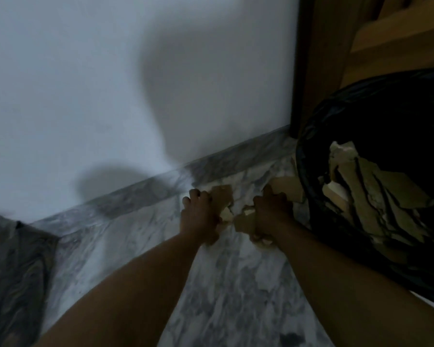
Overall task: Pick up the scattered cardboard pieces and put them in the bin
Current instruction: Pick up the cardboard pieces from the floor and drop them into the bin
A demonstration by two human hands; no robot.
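Just two hands (201, 216) (269, 211) on cardboard pieces (244, 221)

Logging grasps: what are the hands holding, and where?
Both hands, left and right, press on cardboard pieces on the floor; a closed grip cannot be told.

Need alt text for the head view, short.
Both hands, left hand and right hand, press down on torn cardboard pieces on a marble floor by a white wall. A black-lined bin at right already holds cardboard.
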